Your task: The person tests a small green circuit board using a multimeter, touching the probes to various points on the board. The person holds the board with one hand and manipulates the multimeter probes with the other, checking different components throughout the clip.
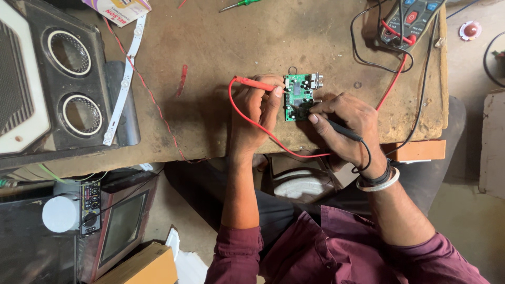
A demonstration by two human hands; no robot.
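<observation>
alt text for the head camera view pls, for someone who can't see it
Seen from above, a person's left hand holds a red test probe and the right hand a black test probe, both tips on a small green circuit board on a worn brown workbench. Their leads run to a multimeter at the far right; a black speaker box sits at left.

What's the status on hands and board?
Left hand holds red probe; right hand holds black probe. Both tips on green circuit board. Nothing obstructing.
</observation>
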